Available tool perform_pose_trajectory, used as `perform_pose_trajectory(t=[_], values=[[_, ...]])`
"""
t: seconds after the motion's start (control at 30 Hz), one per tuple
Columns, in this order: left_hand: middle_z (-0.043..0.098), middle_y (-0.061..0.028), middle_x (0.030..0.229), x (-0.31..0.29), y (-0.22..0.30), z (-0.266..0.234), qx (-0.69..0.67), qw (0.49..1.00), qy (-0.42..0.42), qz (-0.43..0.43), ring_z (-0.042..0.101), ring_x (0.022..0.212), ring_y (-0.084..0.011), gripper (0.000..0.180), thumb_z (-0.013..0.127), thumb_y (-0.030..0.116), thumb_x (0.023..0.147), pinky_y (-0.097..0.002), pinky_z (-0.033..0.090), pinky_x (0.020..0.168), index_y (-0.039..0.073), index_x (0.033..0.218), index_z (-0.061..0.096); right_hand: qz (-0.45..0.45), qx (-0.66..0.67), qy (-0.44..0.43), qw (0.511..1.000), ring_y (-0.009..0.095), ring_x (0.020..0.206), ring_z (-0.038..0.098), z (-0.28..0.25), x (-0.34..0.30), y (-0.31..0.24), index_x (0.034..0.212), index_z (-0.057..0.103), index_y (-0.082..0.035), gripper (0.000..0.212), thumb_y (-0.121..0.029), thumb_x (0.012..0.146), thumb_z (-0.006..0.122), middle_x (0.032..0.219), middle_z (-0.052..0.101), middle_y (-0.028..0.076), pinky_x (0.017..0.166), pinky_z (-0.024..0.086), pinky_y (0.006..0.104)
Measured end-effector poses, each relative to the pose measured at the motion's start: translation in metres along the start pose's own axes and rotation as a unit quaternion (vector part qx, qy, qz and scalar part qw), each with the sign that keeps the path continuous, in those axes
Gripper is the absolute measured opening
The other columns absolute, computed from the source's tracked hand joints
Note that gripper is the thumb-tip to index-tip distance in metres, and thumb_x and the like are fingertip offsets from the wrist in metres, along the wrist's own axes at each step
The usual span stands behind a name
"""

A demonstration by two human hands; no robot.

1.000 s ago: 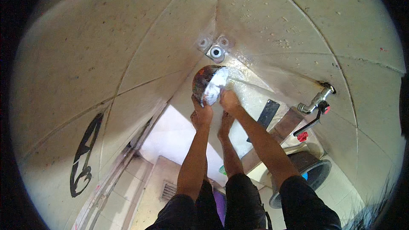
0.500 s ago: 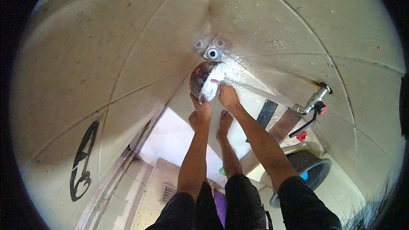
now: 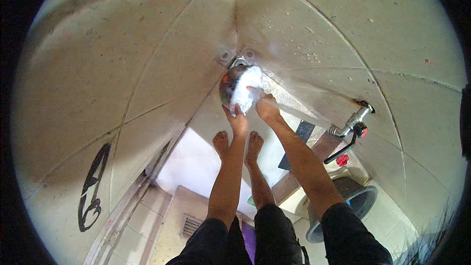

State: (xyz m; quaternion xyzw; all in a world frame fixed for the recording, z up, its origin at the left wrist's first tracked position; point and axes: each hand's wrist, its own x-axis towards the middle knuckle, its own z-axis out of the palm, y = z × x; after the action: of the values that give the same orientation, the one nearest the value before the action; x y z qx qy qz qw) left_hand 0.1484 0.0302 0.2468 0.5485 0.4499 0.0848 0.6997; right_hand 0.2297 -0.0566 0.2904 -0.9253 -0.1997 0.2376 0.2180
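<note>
My left hand [image 3: 237, 120] grips the lower rim of a dark, round, bowl-like vessel [image 3: 228, 84] with reddish patches. Its exact kind does not show. Bright white foam or splashing water [image 3: 245, 88] covers its right side. At that side my right hand [image 3: 267, 108] is closed, its fingertips reaching into the white and partly hidden by it. A jet of water [image 3: 297, 109] runs from the wall tap [image 3: 352, 125] toward the right hand and the vessel.
Behind the vessel, a round metal fitting [image 3: 240, 62] sits in the wall corner. A grey bucket [image 3: 365, 202], a dark flat slab [image 3: 304, 131] and a red flower-shaped thing [image 3: 342, 160] are at the right. My bare feet [image 3: 254, 142] stand on the pale floor below.
The vessel and both hands have shifted slightly upward and now partly cover the metal fitting. The white area looks bigger and more splashed. The whole view has moved a little.
</note>
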Motion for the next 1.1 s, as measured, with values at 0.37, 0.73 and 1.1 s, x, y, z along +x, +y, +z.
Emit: perform_pose_trajectory(t=[0.37, 0.73, 1.1], values=[[0.033, -0.0181, 0.132, 0.006, 0.026, 0.019, -0.085, 0.996, 0.014, 0.017, 0.035, 0.118, -0.0256, 0.052, 0.044, 0.016, 0.09, -0.0326, 0.027, 0.099, -0.001, 0.133, 0.02, 0.182, 0.18, -0.049, 0.965, 0.042, 0.087, 0.055, 0.016, -0.042, -0.018, 0.097, 0.054, 0.003, 0.029, -0.021, 0.088, 0.04, 0.088, 0.056, 0.031, 0.073, 0.045, 0.0483], [0.036, -0.0183, 0.128, -0.009, 0.008, 0.0, -0.167, 0.982, 0.048, -0.076, 0.044, 0.109, -0.0232, 0.061, 0.051, 0.026, 0.089, -0.0331, 0.039, 0.089, 0.001, 0.134, 0.02, 0.103, 0.176, -0.094, 0.974, 0.041, 0.076, 0.058, -0.013, -0.025, -0.039, 0.096, 0.057, 0.003, 0.032, -0.024, 0.084, 0.046, 0.078, 0.057, 0.029, 0.067, 0.046, 0.0476], [0.039, -0.0141, 0.128, -0.051, 0.057, -0.019, 0.393, 0.913, -0.11, 0.029, 0.043, 0.109, -0.0225, 0.053, 0.047, 0.022, 0.091, -0.0319, 0.037, 0.091, -0.001, 0.132, 0.023, 0.198, 0.072, -0.087, 0.974, 0.038, 0.084, 0.059, 0.012, -0.014, -0.016, 0.093, 0.061, -0.002, 0.032, -0.03, 0.078, 0.055, 0.085, 0.06, 0.026, 0.075, 0.047, 0.0445]])
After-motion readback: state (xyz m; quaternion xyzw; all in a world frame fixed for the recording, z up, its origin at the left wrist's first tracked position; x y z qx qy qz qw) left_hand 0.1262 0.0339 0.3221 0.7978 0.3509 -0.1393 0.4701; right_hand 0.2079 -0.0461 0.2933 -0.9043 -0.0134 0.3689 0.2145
